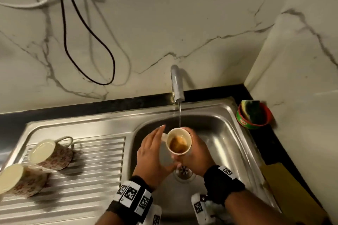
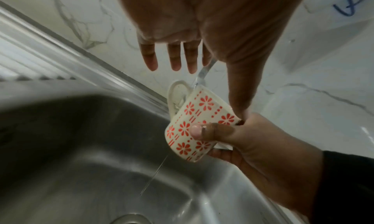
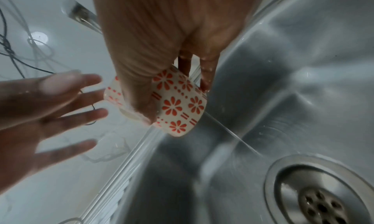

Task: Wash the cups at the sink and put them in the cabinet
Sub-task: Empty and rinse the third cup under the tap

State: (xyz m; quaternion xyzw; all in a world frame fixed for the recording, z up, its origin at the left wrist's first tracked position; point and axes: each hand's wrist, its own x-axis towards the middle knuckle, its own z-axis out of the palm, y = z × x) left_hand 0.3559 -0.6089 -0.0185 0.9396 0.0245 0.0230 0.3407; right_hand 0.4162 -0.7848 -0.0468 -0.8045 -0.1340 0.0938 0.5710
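Observation:
A cream cup with red flowers (image 1: 179, 141) (image 2: 194, 123) (image 3: 178, 106) is held over the sink basin (image 1: 215, 133), mouth up and slightly tilted, with brownish water inside. My right hand (image 1: 195, 151) (image 3: 141, 83) grips it around the body. Water from the tap (image 1: 177, 84) falls at the cup's far rim, and a thin trickle drops off the cup into the basin. My left hand (image 1: 151, 150) (image 2: 174, 56) is open just left of the cup, fingers straight, its thumb by the rim. Two more flowered cups (image 1: 51, 153) (image 1: 20, 179) rest on the ribbed drainboard (image 1: 95, 170).
A red tub holding a green and yellow sponge (image 1: 253, 115) sits at the counter's back right corner. The drain (image 1: 183, 171) (image 3: 323, 202) lies below the hands. Cables (image 1: 87, 45) hang on the marble wall. A yellowish board (image 1: 289, 188) lies on the right.

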